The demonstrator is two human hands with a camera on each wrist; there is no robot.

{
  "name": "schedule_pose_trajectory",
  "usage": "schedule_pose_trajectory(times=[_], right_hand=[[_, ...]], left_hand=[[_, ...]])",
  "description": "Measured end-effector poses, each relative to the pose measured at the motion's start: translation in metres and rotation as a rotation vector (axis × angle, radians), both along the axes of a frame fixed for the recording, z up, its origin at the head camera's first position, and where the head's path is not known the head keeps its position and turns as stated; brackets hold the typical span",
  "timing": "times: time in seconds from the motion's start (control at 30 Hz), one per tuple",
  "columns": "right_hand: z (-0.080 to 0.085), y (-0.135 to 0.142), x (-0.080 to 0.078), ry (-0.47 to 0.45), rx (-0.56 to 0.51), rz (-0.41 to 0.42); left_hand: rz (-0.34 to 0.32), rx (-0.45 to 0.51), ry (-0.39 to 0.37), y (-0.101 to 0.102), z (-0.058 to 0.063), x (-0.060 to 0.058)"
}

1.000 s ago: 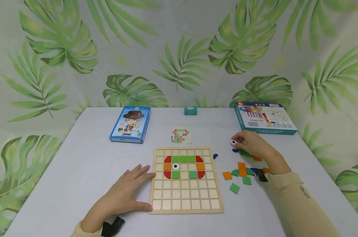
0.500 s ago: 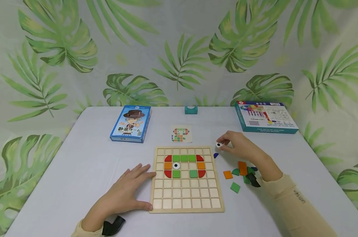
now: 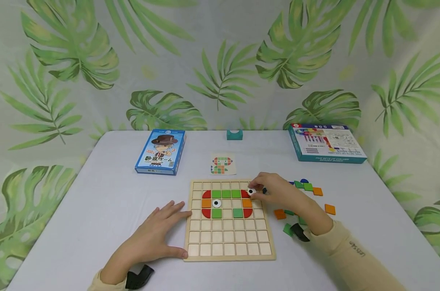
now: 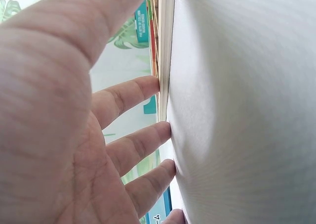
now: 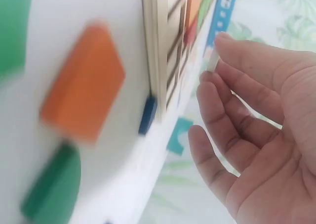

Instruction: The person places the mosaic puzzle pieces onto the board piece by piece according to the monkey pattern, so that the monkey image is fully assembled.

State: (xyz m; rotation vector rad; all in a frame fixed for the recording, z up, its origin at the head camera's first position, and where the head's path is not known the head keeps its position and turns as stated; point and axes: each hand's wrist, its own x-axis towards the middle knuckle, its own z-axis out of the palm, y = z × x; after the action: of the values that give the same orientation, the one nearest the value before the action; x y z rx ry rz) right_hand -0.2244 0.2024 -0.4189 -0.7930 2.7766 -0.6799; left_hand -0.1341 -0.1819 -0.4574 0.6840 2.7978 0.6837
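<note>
The right hand [image 3: 276, 192] pinches a white eye disc [image 3: 251, 191] between thumb and fingers, above the grid board [image 3: 229, 238] near its far right corner — just by a red tile [image 3: 244, 194]. The left hand [image 3: 156, 230] lies spread wide, thumb and index finger touching the board's left edge. A second eye disc [image 3: 216, 203] sits in the board's far left part, beside an orange tile [image 3: 206, 204]. Past the board's far edge lies a pattern card [image 3: 223, 164]; toward the desk's [image 3: 107, 182] far corners lie a blue box [image 3: 161, 151], left, and a teal-edged box [image 3: 327, 143], right
</note>
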Motion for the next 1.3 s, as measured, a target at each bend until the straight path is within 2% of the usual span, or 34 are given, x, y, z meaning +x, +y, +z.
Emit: schedule_pose_trajectory(times=[0.27,0.53,0.97,1.3], right_hand=[[-0.009,-0.018,0.008,-0.051,-0.037,0.026],[-0.010,-0.032,0.012,-0.018,-0.027,0.015],[-0.013,-0.045,0.015,-0.030,0.033,-0.026],[-0.013,-0.045,0.016,0.017,0.054,-0.003]], left_hand=[[0.000,0.004,-0.003,0.000,-0.001,0.000],[-0.001,0.008,-0.008,0.000,0.000,-0.001],[-0.012,0.019,-0.003,-0.001,0.001,0.000],[-0.005,0.017,-0.010,0.000,0.000,0.000]])
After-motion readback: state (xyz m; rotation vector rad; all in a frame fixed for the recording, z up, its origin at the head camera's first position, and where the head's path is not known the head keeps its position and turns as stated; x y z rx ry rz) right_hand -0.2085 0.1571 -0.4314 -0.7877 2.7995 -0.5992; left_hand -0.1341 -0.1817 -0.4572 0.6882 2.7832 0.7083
